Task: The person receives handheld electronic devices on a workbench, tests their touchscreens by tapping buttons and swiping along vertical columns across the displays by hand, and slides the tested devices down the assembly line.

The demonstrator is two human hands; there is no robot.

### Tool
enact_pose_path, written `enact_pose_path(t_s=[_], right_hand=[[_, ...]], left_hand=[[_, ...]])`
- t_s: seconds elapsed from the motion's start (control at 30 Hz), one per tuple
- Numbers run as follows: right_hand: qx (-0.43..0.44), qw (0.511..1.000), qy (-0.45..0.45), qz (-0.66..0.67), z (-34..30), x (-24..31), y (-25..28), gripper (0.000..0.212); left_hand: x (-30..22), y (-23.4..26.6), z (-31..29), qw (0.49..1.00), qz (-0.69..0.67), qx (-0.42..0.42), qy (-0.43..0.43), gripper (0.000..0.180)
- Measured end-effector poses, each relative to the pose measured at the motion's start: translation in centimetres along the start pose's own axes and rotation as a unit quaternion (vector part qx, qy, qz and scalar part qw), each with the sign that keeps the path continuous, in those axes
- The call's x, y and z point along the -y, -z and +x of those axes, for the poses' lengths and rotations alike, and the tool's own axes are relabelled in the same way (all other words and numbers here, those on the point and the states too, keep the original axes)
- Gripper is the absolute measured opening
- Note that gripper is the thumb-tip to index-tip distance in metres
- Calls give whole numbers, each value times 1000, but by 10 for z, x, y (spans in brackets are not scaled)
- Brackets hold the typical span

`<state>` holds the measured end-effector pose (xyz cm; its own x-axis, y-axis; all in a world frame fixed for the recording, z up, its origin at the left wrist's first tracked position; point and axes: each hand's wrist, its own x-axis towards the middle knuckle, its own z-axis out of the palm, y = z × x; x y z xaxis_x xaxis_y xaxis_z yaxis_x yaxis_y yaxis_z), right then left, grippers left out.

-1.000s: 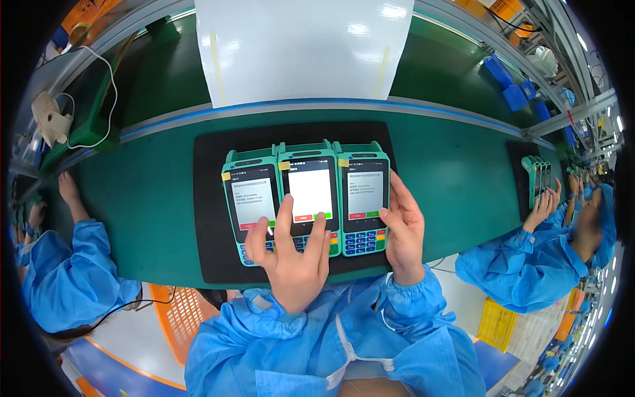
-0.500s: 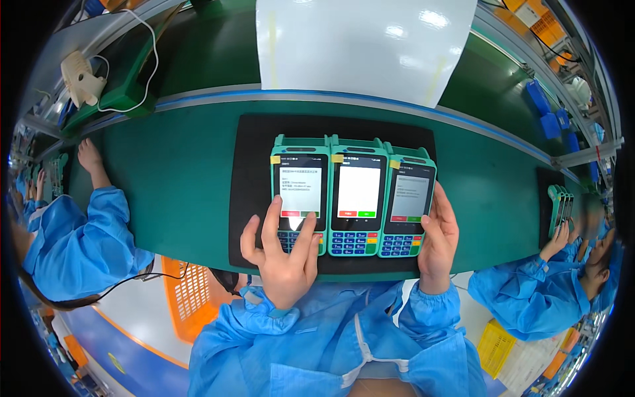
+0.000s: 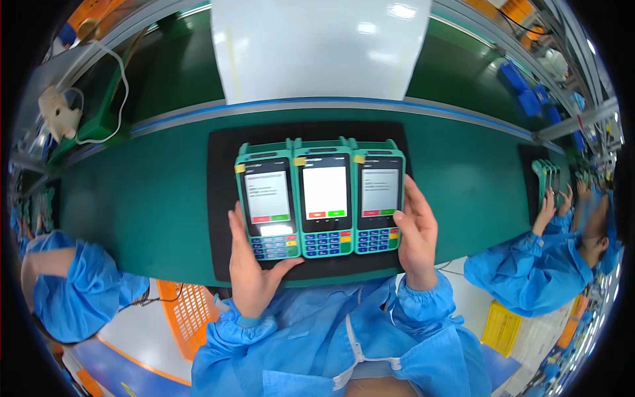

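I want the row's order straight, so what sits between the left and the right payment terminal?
In the head view, a third green terminal with a lit white screen sits between the left terminal and the right terminal.

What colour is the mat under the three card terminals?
Black. The mat lies on the green belt, seen best in the head view.

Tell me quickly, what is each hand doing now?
Left hand: open, fingers against the left side of the left payment terminal.
Right hand: open, fingers against the right side of the right payment terminal.
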<state>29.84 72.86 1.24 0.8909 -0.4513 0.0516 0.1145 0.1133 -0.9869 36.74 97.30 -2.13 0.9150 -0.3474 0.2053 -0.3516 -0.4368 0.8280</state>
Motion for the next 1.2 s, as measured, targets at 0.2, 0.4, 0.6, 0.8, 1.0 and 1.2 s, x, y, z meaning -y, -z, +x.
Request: enact_pose_path(t_s=[0.2,0.4,0.6,0.8,1.0,1.2], right_hand=[[4,925,150,-349,-11,5,17,42],[-5,869,199,-453,-20,12,15,26],[-8,841,219,-494,-21,12,14,25],[-20,827,215,-519,-22,10,9,25],[35,809,227,-542,-22,14,-23,28],[44,753,210,-622,-18,7,-44,31]], left_hand=[[-23,2,-3,989,127,-37,-67,105],[-54,-22,3,966,194,-80,-151,27],[-54,-28,3,963,204,-90,-153,23],[-44,-17,-1,956,241,-114,-122,21],[-37,-8,0,954,260,-122,-85,20],[-33,-12,2,949,269,-146,-71,22]])
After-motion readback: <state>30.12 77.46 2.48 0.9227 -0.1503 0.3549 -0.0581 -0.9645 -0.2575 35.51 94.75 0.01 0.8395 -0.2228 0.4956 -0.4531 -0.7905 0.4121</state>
